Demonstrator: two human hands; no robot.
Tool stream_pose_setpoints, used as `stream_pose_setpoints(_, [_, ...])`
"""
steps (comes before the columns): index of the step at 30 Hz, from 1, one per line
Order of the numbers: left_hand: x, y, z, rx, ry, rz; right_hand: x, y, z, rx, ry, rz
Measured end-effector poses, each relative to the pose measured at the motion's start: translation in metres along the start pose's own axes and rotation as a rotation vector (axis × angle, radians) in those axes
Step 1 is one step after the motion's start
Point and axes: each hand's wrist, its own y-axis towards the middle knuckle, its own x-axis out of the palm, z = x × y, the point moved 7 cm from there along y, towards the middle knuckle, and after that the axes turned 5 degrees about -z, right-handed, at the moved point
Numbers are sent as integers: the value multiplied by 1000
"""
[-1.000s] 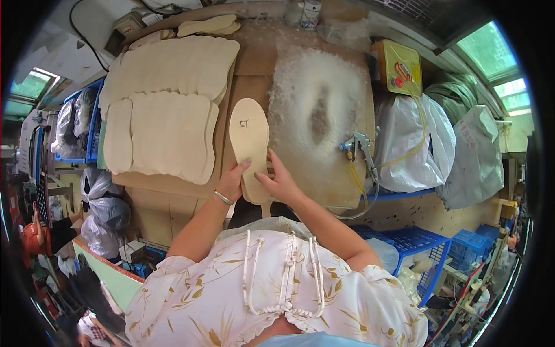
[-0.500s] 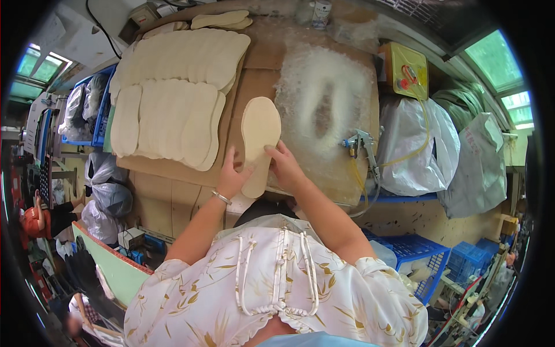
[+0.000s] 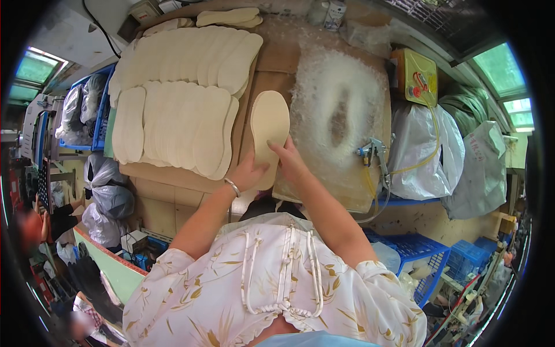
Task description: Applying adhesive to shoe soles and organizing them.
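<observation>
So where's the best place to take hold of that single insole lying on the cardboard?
By the heel end of the insole, from the near side: it lies flat with its heel toward the person, where the left hand and right hand already rest.

yellow rectangular box [image 3: 417,77] | far right of bench | red-green label

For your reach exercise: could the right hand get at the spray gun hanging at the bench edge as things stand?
Probably yes: the spray gun hangs just right of the right hand, nothing between them, though that hand is pressing on the insole.
</observation>
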Motion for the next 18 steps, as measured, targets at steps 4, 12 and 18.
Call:
stream_pose_setpoints(4, [-11, -8, 12, 75, 185, 43, 7, -4, -46, -75, -468, -105])
stream_pose_setpoints(12, [-45, -12, 64, 257, 475, 20, 78, -23, -79, 255, -2045, -554])
stream_pose_setpoints(18, [-24, 19, -32, 13, -611, -112, 108, -23, -116, -918, -1802, -212])
